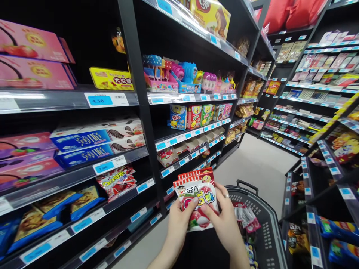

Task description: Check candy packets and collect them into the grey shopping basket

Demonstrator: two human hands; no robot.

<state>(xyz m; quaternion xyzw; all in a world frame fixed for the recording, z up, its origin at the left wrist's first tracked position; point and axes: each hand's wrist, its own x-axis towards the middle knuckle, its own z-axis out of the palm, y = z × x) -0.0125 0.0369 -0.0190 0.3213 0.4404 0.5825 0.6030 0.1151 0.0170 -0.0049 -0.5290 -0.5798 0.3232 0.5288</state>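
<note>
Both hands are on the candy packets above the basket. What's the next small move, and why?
Probably lower the red-and-white candy packets to the right into the black basket. Both the left hand and right hand grip them just beside its rim, and packets already lie inside.

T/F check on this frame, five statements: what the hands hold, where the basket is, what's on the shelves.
1. Both the left hand and the right hand hold the red and white candy packs. True.
2. The black shopping basket is empty. False: several small packets lie in it.
3. The basket sits to the right of the hands. True.
4. The blue cookie boxes stand above a price tag reading 4.50. False: that tag reads 7.00; the 4.50 tag is one shelf higher.
5. The right hand wears a ring. True.
</note>
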